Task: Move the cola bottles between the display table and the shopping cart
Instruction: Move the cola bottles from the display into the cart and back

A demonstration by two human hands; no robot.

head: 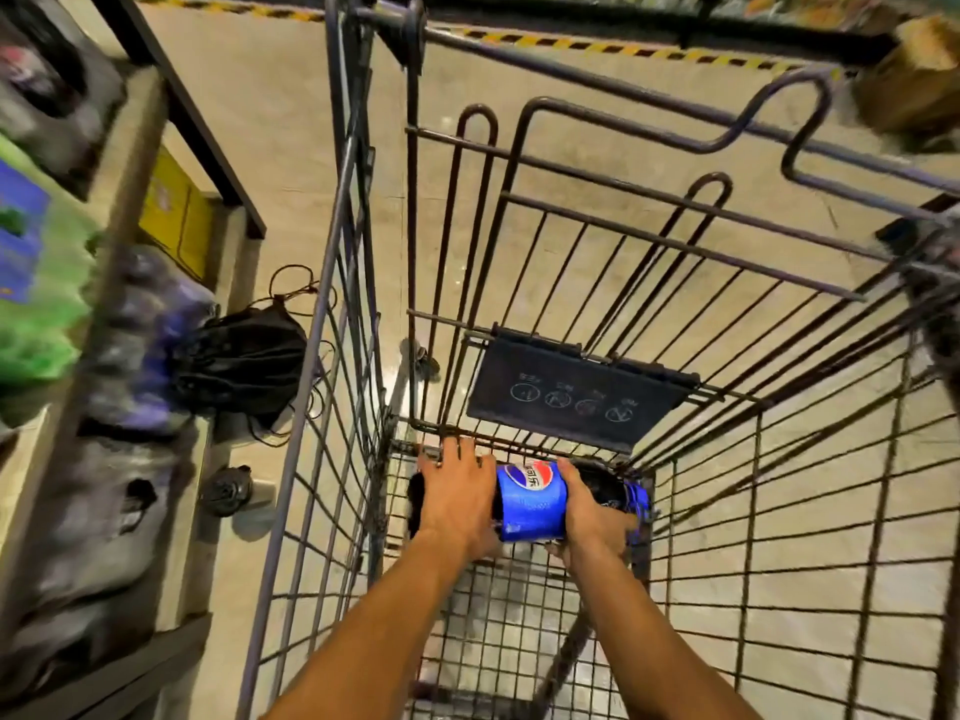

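Observation:
A large cola bottle (530,504) with a blue label lies on its side at the far end of the wire shopping cart (779,459), down on the mesh floor. My left hand (457,491) grips its left part and my right hand (587,517) grips its right part. Just behind my right hand shows a second dark bottle (618,488) with a blue label. At the left edge, blurred, stands the display table (130,210) with shrink-wrapped packs of dark bottles (140,345).
A folded grey child-seat flap (576,394) hangs on the cart's far wall just above the bottles. On the tiled floor left of the cart lies a black drawstring bag (244,358). Green packs (36,283) sit on the table. A brown box (914,75) is at top right.

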